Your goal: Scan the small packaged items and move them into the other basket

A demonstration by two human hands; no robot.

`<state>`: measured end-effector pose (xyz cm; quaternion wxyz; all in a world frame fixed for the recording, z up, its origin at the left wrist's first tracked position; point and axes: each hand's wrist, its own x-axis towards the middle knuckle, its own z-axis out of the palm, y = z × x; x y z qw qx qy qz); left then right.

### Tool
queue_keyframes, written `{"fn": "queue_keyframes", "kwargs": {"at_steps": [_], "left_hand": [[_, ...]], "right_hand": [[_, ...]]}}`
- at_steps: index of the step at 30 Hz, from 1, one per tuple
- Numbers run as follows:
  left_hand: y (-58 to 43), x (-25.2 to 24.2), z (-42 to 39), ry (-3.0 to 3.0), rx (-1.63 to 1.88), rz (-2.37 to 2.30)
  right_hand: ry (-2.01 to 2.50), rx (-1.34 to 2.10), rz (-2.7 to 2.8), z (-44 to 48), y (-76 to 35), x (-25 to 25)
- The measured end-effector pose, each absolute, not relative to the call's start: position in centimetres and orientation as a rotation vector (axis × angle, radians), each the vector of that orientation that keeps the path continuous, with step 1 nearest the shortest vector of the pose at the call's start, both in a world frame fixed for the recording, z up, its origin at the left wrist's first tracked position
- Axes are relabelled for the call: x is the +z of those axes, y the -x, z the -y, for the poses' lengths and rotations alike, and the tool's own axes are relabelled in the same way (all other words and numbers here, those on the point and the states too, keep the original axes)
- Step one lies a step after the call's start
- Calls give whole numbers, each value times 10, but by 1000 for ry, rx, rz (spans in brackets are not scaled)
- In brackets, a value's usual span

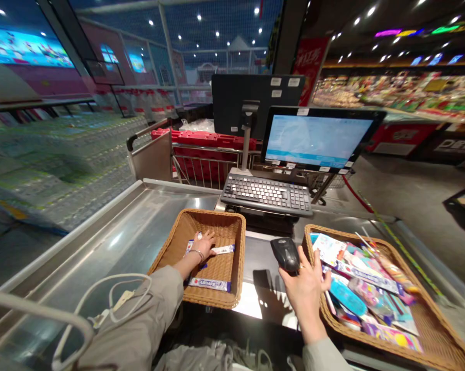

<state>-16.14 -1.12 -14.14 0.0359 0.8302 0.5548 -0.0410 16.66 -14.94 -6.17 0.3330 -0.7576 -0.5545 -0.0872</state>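
My left hand (203, 246), a bracelet at its wrist, reaches into the left wicker basket (238, 257). Its fingers are spread over narrow white-and-blue packets that look like candy sticks; one packet (225, 250) pokes out to the right of the hand. Nearer the basket's front wall lies another such packet (209, 284). On the right, my right hand (304, 286) has its fingers apart, thumb and forefinger close around the back of a black barcode scanner (284, 252). The scanner's lower part is hidden, and I cannot see what supports it.
A second wicker basket (444, 319) at right holds a jumble of packaged goods, including a blue oval item (347, 294). Behind stand a keyboard (267, 193) and a lit monitor (317, 139). A white cable (112, 281) loops over the metal counter (120, 237) at left.
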Motion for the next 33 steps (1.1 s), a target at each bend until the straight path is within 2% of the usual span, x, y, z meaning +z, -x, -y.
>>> {"fn": "queue_keyframes", "kwargs": {"at_steps": [14,20,33], "left_hand": [[150,-145,23,-2791,-142,-1570],[150,-133,19,-2741,-9,-1713],[164,-98,18,-2886,398,-1678]], "right_hand": [[2015,-230,1418,147,-169,-62],[2003,-191,1426,142,-165,-61],[1930,-234,1486,132,-156,-58]]}}
